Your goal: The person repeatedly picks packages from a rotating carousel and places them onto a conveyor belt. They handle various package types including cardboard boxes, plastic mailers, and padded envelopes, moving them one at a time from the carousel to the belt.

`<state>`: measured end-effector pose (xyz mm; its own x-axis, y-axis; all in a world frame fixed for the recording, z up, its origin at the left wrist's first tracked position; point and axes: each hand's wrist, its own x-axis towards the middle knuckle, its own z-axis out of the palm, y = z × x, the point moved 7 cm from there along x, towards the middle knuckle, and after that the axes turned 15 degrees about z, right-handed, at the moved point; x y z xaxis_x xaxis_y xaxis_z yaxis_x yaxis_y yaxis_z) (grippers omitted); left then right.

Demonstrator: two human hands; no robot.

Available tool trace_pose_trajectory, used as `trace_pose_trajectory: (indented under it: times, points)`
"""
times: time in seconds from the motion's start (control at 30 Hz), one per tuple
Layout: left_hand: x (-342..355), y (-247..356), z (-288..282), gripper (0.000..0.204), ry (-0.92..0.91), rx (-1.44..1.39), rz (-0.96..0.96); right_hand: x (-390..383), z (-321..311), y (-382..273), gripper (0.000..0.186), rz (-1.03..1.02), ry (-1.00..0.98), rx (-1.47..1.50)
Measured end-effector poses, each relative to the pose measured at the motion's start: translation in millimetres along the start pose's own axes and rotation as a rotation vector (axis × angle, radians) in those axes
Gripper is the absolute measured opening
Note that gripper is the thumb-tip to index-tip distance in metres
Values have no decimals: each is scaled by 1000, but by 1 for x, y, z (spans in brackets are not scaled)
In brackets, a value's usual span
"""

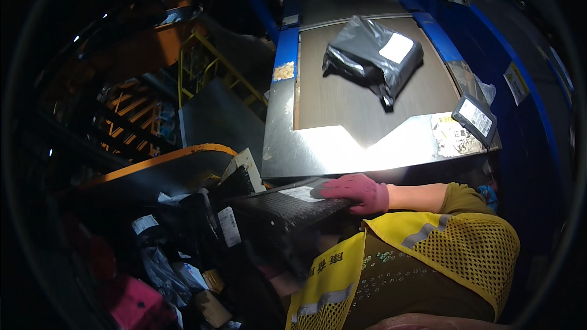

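My right hand, in a maroon glove with dark fingertips, grips the upper right edge of a black parcel that looks wrapped in bubble film. A white label lies on the parcel's top face, partly under my fingers. The parcel is tilted in front of my yellow vest, below the conveyor's near metal edge. My left forearm shows dimly under the parcel, and its hand is mostly lost in the dark. Whether its fingers touch the parcel I cannot tell. To the left, a black package with a white label stands close by.
A large black plastic-wrapped parcel lies on the conveyor belt. One small dark parcel rests at its right corner. Several parcels and a pink bag are heaped at lower left. An orange curved rail borders the heap.
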<state>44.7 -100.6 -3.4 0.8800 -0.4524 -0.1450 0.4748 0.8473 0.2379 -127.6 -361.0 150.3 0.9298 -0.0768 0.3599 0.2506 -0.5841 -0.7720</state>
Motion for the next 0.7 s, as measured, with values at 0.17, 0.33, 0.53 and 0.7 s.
trace_pose_trajectory:
  times: [0.17, 0.33, 0.53, 0.7]
  points:
    - [8, -3, -5, 51, -114, -61, -30, -1, -19, -7, 69, -76, 129, -465]
    - [13, -6, -13, 45, -10, -151, 29, 5, -53, 79, 48, 82, 399, -1060]
    - [4, -22, -6, 52, -49, 121, 5, -43, -135, 210, 56, 593, 294, -1291]
    - [-8, -37, -12, 51, -31, 142, 27, 7, -125, 171, 55, 556, 533, -807]
